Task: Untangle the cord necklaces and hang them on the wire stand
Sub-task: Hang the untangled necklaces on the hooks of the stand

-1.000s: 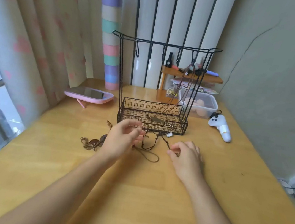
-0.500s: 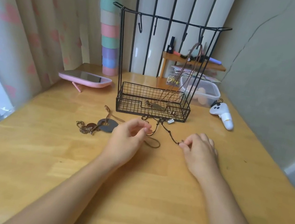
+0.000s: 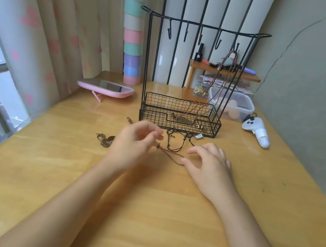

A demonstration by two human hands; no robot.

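Cord necklace, thin, dark brown, knotted, lies looped on table; left hand grip pinches it, right hand grip wide

A single head-worn wide-angle view looks forward and down along the tabletop from its near edge, close over both forearms, toward the wire stand near the far edge.
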